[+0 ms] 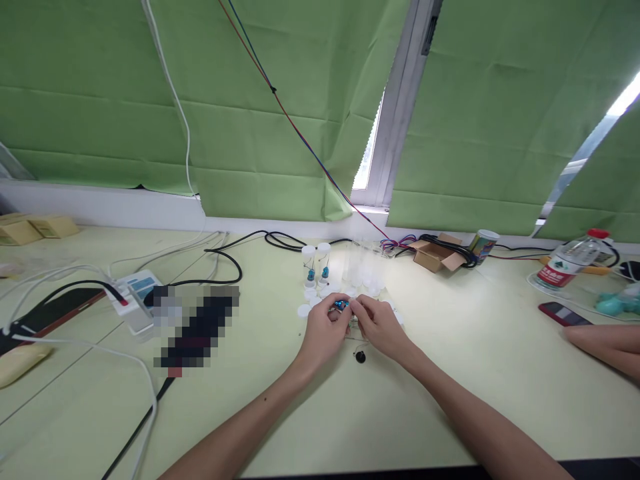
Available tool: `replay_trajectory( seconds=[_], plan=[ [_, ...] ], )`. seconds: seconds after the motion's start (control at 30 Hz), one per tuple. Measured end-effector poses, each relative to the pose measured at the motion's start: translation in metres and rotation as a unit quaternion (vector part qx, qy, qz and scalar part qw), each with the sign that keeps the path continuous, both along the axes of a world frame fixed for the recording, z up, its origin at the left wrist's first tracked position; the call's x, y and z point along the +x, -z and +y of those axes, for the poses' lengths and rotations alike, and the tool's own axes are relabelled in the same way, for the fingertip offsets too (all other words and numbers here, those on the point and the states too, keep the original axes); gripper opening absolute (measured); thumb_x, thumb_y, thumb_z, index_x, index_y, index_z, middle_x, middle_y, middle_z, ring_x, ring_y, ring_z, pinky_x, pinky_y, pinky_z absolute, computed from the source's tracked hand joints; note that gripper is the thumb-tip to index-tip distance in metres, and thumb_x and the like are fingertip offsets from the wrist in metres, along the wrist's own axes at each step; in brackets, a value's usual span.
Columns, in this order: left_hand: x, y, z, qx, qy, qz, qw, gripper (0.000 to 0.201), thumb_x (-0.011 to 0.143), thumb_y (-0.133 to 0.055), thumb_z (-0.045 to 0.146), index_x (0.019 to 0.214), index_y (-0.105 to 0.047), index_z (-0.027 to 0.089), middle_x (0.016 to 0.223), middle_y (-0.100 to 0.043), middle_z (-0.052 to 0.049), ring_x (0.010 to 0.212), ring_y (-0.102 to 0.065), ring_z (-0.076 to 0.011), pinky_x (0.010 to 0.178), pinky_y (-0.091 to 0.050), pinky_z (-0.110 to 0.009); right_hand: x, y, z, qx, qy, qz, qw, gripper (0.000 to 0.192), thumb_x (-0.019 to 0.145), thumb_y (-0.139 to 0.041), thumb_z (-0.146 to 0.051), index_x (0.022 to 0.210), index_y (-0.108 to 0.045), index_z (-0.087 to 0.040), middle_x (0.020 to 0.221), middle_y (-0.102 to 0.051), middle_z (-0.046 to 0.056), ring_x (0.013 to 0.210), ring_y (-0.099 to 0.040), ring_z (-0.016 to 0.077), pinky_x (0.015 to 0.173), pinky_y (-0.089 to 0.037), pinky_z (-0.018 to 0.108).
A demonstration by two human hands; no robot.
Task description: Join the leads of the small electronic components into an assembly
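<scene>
Indoor worktable, looks like small-electronics or craft work; office, classroom or workshop, can't tell which. Long pale table (480,360) set against the window side: green blinds (275,153), window frame (400,113) at far centre, daylight at the gaps. Red and blue wires (310,148) run down across the blinds. Power strip (137,317) with cables plugged in at left, black cable (200,283) looping beside it. 2 clear tubes (309,260) with blue parts (311,275) mid-table, open cardboard box (436,257) farther right. Seems shared: another person's arm (607,343) at right, near phone (563,313) and red-capped bottle (570,260).
</scene>
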State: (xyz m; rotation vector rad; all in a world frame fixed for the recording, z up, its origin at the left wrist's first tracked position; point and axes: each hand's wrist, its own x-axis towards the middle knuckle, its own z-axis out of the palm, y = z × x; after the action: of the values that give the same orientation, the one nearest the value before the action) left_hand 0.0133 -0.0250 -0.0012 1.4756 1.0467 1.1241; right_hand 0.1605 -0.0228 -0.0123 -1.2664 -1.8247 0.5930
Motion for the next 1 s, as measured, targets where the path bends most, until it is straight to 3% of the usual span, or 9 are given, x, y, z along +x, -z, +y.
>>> replay_trajectory(
  seconds=[0.2, 0.4, 0.63, 1.0],
  plan=[
    [0.0, -0.0007, -0.0011, 0.003, 0.004, 0.001, 1.0, 0.027, 0.085, -0.058, 0.044, 0.097, -0.061, 0.02, 0.056, -0.052, 0.004, 0.049, -0.047, -0.0117, 0.049, -0.036, -0.023, -0.0004, -0.0009, 0.0004, 0.006, 0.002, -0.009, 1.0, 0.043, 0.099, -0.036, -0.045, 0.063, -0.04, -0.021, 0.048, -0.045, -0.005, 0.047, -0.042, 0.0117, 0.051, -0.033, 0.025],
    [-0.0001, -0.0005, -0.0009, 0.003, -0.003, -0.004, 1.0, 0.025, 0.085, -0.058, 0.043, 0.095, -0.061, 0.02, 0.058, -0.053, 0.003, 0.05, -0.049, -0.0115, 0.05, -0.037, -0.023, 0.0, -0.0024, -0.0031, -0.016, -0.016, 0.008, 1.0, 0.035, 0.098, -0.039, -0.046, 0.076, -0.05, -0.022, 0.047, -0.044, -0.006, 0.045, -0.04, 0.0123, 0.048, -0.032, 0.025],
    [0.0003, -0.0025, -0.0018, -0.002, 0.003, 0.002, 1.0, 0.027, 0.085, -0.058, 0.044, 0.097, -0.061, 0.02, 0.058, -0.054, 0.004, 0.05, -0.049, -0.0118, 0.052, -0.038, -0.024, -0.0001, -0.0006, -0.0007, 0.002, -0.001, -0.008, 1.0, 0.043, 0.1, -0.035, -0.045, 0.063, -0.038, -0.022, 0.049, -0.046, -0.004, 0.047, -0.043, 0.0122, 0.051, -0.033, 0.026],
    [0.0001, -0.0005, -0.0006, 0.004, 0.001, -0.007, 1.0, 0.027, 0.083, -0.059, 0.044, 0.095, -0.062, 0.019, 0.057, -0.053, 0.003, 0.049, -0.048, -0.0113, 0.049, -0.036, -0.024, 0.0, -0.0012, -0.0016, -0.007, -0.009, 0.002, 1.0, 0.037, 0.098, -0.039, -0.046, 0.072, -0.047, -0.022, 0.048, -0.046, -0.006, 0.045, -0.041, 0.0119, 0.049, -0.032, 0.025]
  ],
)
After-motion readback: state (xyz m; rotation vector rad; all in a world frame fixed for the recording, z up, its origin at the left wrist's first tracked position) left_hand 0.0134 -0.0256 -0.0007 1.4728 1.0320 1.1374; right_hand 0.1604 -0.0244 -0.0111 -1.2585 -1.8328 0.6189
